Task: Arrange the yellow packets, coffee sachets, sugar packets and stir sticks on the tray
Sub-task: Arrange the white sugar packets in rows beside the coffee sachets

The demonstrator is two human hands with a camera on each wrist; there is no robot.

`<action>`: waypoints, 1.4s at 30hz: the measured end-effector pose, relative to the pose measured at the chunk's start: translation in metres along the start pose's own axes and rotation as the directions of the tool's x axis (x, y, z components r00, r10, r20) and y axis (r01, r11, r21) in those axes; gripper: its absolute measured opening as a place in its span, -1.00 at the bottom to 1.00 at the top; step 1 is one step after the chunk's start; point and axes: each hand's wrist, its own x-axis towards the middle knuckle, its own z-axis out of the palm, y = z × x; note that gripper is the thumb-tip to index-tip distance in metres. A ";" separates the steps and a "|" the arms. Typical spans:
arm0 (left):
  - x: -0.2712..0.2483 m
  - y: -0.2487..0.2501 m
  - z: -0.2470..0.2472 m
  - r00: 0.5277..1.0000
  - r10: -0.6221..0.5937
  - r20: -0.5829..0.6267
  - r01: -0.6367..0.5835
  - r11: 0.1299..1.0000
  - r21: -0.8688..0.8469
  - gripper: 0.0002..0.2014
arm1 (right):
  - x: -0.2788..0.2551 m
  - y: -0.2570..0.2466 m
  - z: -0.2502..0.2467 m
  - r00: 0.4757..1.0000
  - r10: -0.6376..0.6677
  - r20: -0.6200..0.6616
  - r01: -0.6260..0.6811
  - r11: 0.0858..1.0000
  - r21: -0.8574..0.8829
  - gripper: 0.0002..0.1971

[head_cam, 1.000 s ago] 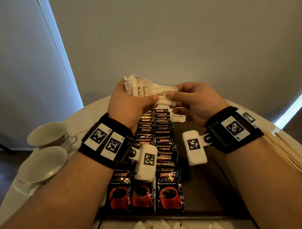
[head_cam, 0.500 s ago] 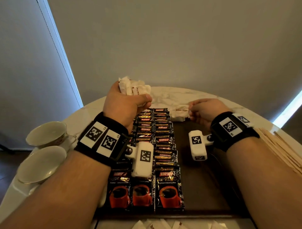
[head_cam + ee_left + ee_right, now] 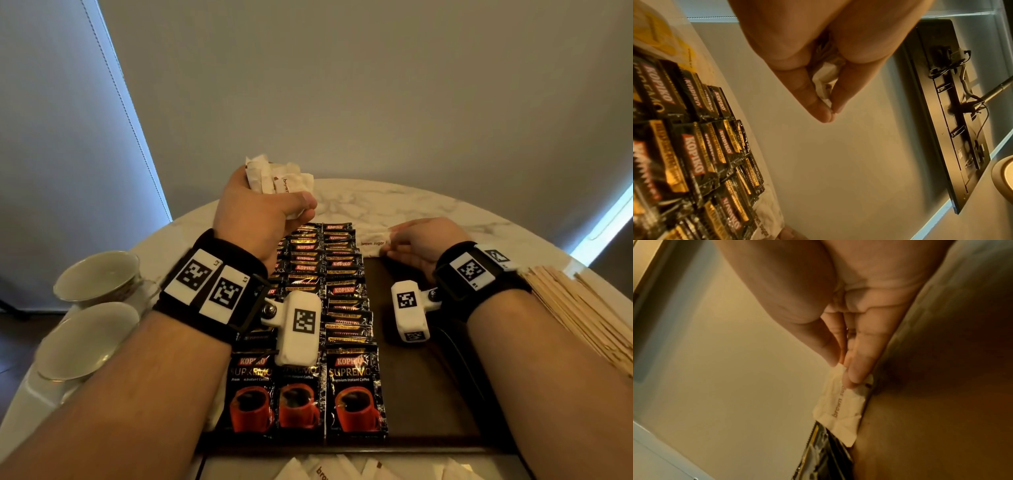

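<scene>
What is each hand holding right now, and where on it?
Left hand grips a bunch of white paper sugar packets around their lower ends. Right hand pinches one white brown-sugar packet at its end.

Two white cups sit on the marble table point(image 3: 394, 205), low and well to the left of the fingers of the left hand point(image 3: 260, 219): the farther cup point(image 3: 97, 274) just behind the nearer cup point(image 3: 87, 339). A plain grey wall point(image 3: 342, 85) rises beyond the fingertips of both hands. A pale blind point(image 3: 68, 137) hangs far left of them; a bright window strip point(image 3: 609, 212) shows right of the right hand point(image 3: 421, 243). In the left wrist view, a black wall panel point(image 3: 953, 113) with loose cables lies beyond the fingers.
</scene>
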 end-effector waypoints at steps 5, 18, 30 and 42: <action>0.000 0.000 0.000 1.000 -0.008 -0.003 0.008 1.000 0.001 -0.46 | -0.004 -0.010 0.000 0.998 0.061 -0.026 -0.060 0.997 0.045 -0.86; -0.010 0.000 0.006 0.978 -0.129 0.165 0.130 0.991 0.003 -0.52 | -0.021 -0.008 0.018 0.982 0.113 0.154 -0.123 0.991 0.060 -0.84; -0.018 -0.003 0.008 0.892 -0.223 0.393 0.197 0.975 0.107 -0.40 | -0.051 -0.040 0.020 0.882 -0.246 0.401 0.286 0.957 -0.042 -0.81; -0.008 -0.004 0.006 0.974 -0.206 0.092 0.212 0.975 -0.065 -0.63 | -0.055 -0.047 0.025 0.895 -0.342 0.287 0.245 0.914 0.325 -0.85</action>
